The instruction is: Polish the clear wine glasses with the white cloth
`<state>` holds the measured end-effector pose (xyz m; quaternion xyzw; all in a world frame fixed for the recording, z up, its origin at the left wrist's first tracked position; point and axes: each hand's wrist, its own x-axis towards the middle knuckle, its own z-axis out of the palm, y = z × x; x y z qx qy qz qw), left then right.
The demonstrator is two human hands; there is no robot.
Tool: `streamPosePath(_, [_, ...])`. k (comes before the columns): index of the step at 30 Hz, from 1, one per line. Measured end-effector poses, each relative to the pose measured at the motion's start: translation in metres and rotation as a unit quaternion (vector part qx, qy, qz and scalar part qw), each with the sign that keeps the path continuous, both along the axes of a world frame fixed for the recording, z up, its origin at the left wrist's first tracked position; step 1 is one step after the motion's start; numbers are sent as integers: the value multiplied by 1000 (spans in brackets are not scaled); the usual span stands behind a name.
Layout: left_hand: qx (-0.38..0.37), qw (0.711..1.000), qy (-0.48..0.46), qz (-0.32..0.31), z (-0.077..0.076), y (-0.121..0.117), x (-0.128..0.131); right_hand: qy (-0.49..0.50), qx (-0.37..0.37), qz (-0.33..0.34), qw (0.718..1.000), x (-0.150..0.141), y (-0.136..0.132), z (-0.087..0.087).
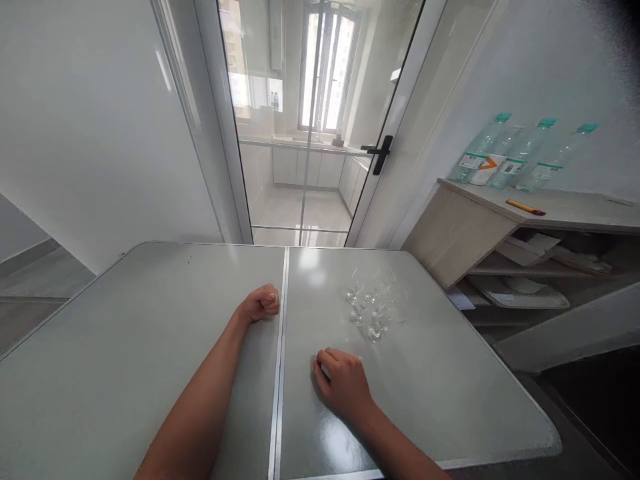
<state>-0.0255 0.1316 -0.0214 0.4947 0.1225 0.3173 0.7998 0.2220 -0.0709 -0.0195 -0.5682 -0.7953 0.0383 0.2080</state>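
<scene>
Pale walls and a glass door (pixel 325 213) stand behind the light table (pixel 125 373) that we face, and a metal seam (pixel 279 387) runs away from us across its top.

Starting at the left, our left hand (pixel 262 303) is clenched in a fist on the table, just beside the seam, with the knuckles toward the right. Right of the seam and nearer to us, our right hand (pixel 344 380) rests loosely curled, thumb side toward the seam; we can't tell whether either palm hides anything.

Past our right hand, toward the far side, a close group of clear glasses (pixel 371 313) sits on the table, apart from both hands. We see no writing on them. Their outlines overlap, so we can't settle which way each one points or how its long axis lies.

At the far right, four plastic bottles (pixel 507 163) stand upright on a cabinet (pixel 473 233), under green caps. One label (pixel 487 169) bears a big orange V-like mark; the smaller print we can't read. Near them lies a yellow and red stick (pixel 525 207), its red end toward the right.
</scene>
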Motion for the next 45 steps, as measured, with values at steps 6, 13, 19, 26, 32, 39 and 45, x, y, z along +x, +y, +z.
streamPosePath(6, [10, 995, 61, -74, 1, -6, 12, 34, 1, 8, 999, 3, 0, 3])
streamPosePath(13, [23, 991, 103, -79, -3, -9, 17, 173, -36, 50, 983, 16, 6, 2])
streamPosePath(19, [28, 989, 122, -73, -3, -12, 18, 220, -70, 56, 971, 18, 8, 5])
streamPosePath(26, [39, 985, 146, -80, -1, -14, 17, 288, -142, 44, 946, 22, 12, 8])
streamPosePath(32, [49, 982, 160, -90, 0, -12, 16, 401, -134, 47, 905, 33, 22, -6])
streamPosePath(39, [44, 983, 156, -88, -7, -6, 17, 423, -131, 49, 895, 35, 24, -10])
streamPosePath(45, [51, 983, 173, -20, -10, -8, 18, 411, -129, 35, 902, 32, 24, -10])
